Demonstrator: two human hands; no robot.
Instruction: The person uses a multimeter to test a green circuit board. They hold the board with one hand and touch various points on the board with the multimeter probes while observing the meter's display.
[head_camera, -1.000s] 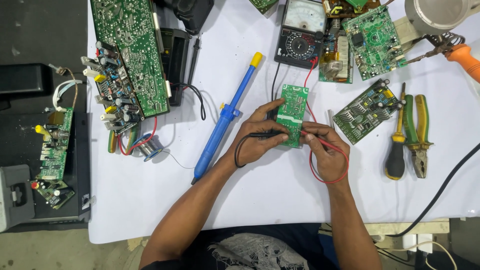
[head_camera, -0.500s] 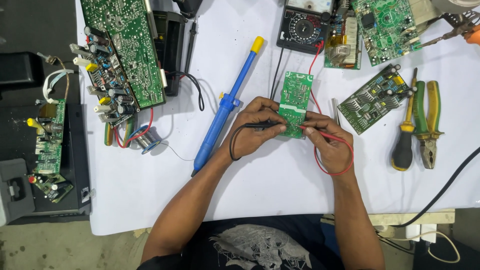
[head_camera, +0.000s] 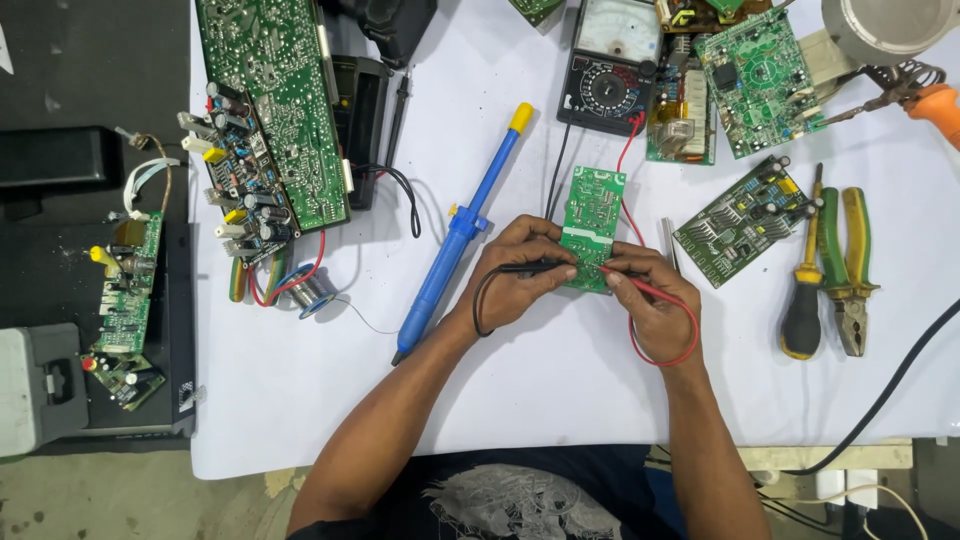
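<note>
Near the middle of the white table (head_camera: 560, 400), the left hand (head_camera: 520, 275) grips a black probe (head_camera: 535, 267) and the right hand (head_camera: 650, 305) a red probe (head_camera: 640, 287) on a small green circuit board (head_camera: 590, 215); steady, separate tips likely give the multimeter (head_camera: 610, 65) clean contact.

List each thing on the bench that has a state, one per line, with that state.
Small green board: flat, being probed.
Black probe: held by left hand, tip on board.
Red probe: held by right hand, tip on board.
Desoldering pump: lying unused.
Pliers: shut, lying flat.
Screwdriver: lying flat.
</note>
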